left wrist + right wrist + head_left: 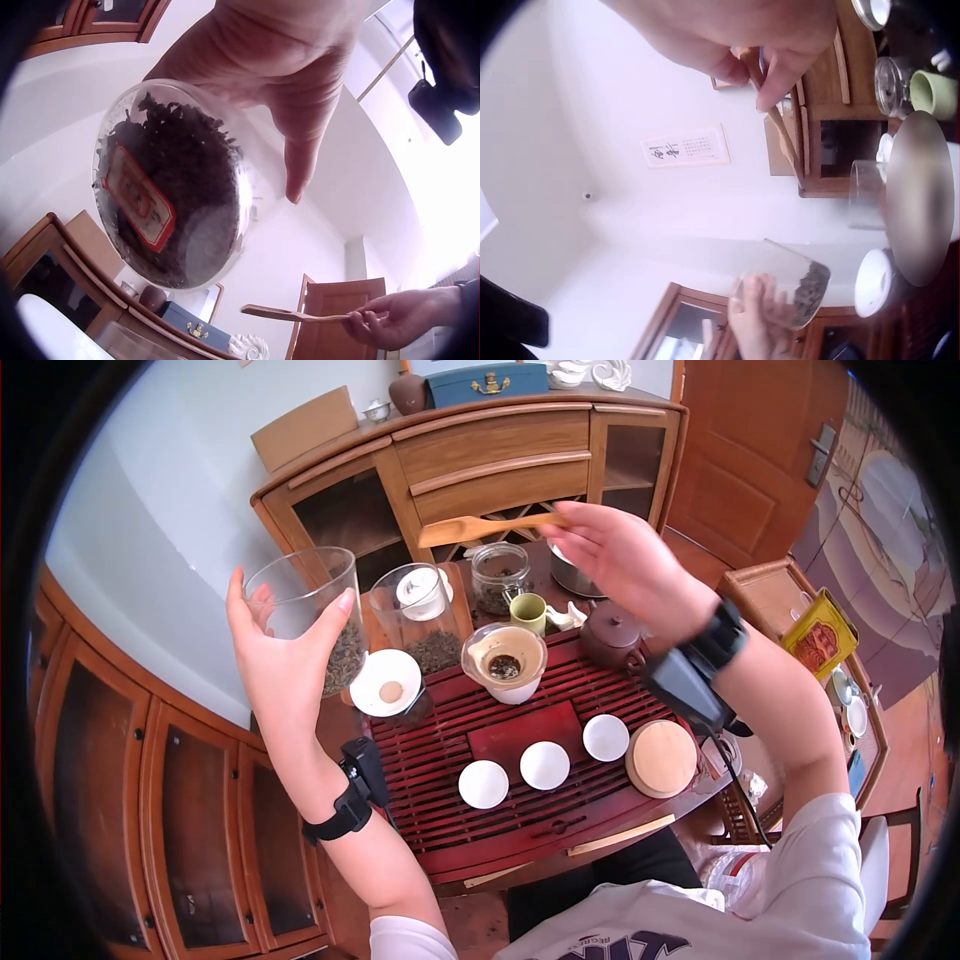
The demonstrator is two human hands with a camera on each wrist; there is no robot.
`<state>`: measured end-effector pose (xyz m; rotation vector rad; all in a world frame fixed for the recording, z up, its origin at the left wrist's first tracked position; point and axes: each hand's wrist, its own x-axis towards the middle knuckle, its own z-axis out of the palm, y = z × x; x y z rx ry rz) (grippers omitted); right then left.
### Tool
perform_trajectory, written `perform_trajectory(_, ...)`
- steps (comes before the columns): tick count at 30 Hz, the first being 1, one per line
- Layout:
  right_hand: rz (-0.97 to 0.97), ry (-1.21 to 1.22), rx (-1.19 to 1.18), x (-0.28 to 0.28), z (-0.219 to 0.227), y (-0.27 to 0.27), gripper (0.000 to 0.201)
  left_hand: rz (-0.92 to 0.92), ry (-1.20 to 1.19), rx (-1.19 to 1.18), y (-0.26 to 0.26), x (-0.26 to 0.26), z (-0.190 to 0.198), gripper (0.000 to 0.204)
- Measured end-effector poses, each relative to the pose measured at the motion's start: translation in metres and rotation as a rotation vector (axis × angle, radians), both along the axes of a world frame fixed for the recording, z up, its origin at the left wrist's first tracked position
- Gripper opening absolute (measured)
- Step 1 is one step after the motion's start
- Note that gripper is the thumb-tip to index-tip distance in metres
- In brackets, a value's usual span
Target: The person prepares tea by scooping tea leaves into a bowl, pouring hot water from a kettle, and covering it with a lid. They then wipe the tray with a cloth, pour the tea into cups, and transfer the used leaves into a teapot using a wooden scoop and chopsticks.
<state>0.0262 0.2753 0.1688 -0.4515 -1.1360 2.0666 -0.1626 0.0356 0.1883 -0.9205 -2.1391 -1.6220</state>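
Observation:
My left hand (285,655) grips a clear glass jar (342,575), tilted, at the left above the tea tray. Dark tea leaves (184,161) lie in its lower part, and a red-bordered label (142,199) shows through the glass. My right hand (625,565) pinches the handle of a wooden tea scoop (455,532) between thumb and fingers, raised over the back of the table. Its blade points left toward the jar. Below, between the hands, stands a pale wide-mouthed cup (482,652) with dark leaves at its bottom.
The slatted red tea tray (440,735) carries three small white cups (545,766), a round wooden lid (662,758) and a brown teapot (610,632). A white dish (372,695), a second glass jar (395,600) and a green cup (528,613) stand nearby. Behind is a wooden sideboard (490,445).

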Motion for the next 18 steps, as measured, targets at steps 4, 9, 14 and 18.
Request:
perform_trajectory(4,-0.016,-0.223,0.237,-0.048,0.003,0.001,0.022,-0.023,0.030,0.006,0.005,0.007,-0.001,0.107)
perform_trajectory(9,0.014,-0.392,0.344,-0.097,0.007,0.003,0.018,-0.019,0.062,-0.030,0.005,0.008,0.000,0.108)
perform_trajectory(14,0.108,-0.425,0.360,-0.121,0.005,0.000,0.010,-0.001,0.063,-0.029,0.006,0.010,0.000,0.108)
perform_trajectory(18,0.201,-0.558,0.519,-0.135,-0.006,-0.002,0.007,-0.033,0.063,-0.007,0.008,0.012,-0.001,0.109)
